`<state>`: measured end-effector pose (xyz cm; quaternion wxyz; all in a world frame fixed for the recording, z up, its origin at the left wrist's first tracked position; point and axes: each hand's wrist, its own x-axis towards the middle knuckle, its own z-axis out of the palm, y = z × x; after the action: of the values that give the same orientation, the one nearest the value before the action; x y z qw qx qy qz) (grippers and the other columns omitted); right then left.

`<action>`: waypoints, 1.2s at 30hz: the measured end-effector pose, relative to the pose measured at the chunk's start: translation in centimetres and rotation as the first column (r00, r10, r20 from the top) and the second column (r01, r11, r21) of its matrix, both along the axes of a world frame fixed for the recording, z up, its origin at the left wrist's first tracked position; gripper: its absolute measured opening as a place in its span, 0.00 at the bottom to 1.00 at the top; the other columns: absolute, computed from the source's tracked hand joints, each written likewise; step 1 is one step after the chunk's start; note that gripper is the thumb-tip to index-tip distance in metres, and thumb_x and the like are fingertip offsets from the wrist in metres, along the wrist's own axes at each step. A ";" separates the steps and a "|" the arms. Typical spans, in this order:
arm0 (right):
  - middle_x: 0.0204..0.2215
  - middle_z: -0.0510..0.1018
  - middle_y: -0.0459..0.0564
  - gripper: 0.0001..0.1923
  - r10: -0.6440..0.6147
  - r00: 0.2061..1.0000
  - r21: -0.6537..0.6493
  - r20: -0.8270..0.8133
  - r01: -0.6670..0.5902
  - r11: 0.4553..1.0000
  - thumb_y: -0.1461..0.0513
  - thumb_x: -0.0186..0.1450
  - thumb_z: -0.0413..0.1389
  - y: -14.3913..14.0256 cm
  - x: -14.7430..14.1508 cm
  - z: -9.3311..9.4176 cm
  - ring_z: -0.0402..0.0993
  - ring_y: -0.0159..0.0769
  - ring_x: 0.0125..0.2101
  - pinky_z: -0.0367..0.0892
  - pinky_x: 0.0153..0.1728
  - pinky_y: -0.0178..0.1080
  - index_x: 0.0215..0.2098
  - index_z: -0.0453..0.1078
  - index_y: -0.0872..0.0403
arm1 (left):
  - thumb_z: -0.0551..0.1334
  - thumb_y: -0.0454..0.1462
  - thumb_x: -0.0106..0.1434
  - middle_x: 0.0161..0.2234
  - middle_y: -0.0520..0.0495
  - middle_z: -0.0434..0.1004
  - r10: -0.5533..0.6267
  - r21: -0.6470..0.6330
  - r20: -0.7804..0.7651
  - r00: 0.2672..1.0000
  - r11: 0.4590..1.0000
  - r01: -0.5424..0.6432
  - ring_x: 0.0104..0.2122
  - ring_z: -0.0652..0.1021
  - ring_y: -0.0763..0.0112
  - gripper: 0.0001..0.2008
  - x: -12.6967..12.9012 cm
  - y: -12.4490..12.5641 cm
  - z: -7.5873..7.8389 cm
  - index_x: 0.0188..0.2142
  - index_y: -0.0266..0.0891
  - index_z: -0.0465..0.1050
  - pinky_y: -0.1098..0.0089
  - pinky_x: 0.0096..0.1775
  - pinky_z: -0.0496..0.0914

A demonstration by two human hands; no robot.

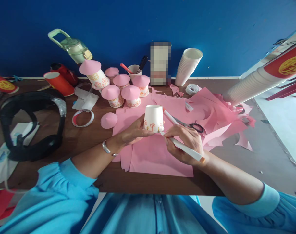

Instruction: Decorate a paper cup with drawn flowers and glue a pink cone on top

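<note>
An upside-down white paper cup (154, 116) with small orange flower drawings near its rim stands on pink paper sheets (160, 156). My left hand (133, 132) steadies it from the left. My right hand (184, 143) grips a white marker (187, 150), its tip touching the cup's lower right side. A loose pink paper cone (108, 120) lies left of the cup. Behind stand several finished cups topped with pink cones (130, 94).
Scissors (190, 125) and a second marker (170, 116) lie right of the cup. A tape roll (192, 88), stacked white cups (188, 66), a pen cup (134, 72), red cups (58, 83), a green bottle (73, 47) and black headphones (31, 123) surround the wooden table (72, 149).
</note>
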<state>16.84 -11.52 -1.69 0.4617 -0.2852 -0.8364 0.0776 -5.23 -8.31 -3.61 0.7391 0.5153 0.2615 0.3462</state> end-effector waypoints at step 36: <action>0.29 0.81 0.43 0.10 0.032 0.999 -0.018 -0.014 -0.032 0.999 0.71 0.67 0.56 0.1 0.1 0.0 0.81 0.32 0.26 0.72 0.24 0.34 0.42 0.68 0.50 | 0.74 0.42 0.63 0.58 0.38 0.79 -0.030 0.016 -0.013 0.999 0.999 0.030 0.56 0.80 0.53 0.34 -0.1 0.1 -0.2 0.67 0.44 0.69 0.59 0.55 0.74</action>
<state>16.91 -11.40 -1.72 0.4635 -0.2755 -0.8369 0.0943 -5.36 -8.17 -3.83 0.7383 0.5273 0.2555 0.3340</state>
